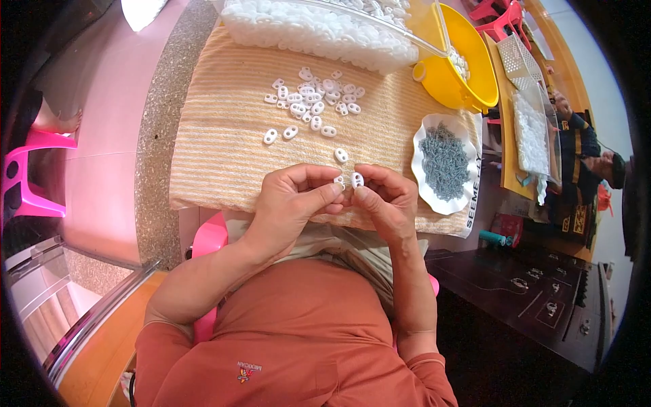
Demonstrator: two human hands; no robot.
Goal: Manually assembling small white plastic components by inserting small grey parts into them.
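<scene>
My left hand (293,200) and my right hand (388,199) meet over the near edge of a striped yellow cloth (217,142). My right fingertips pinch a small white oval plastic piece with two holes (357,180). My left fingertips pinch another small white piece (339,181) pressed close against it. One loose white piece (341,155) lies just beyond my fingers. Farther out, several of the same white pieces (313,98) lie scattered on the cloth.
A clear bin of white pieces (319,30) stands at the cloth's far edge, next to a yellow bowl (468,74). A white wavy-rimmed dish (424,146) holds small grey metal parts on the right. Another person sits at far right. A pink stool (27,183) stands left.
</scene>
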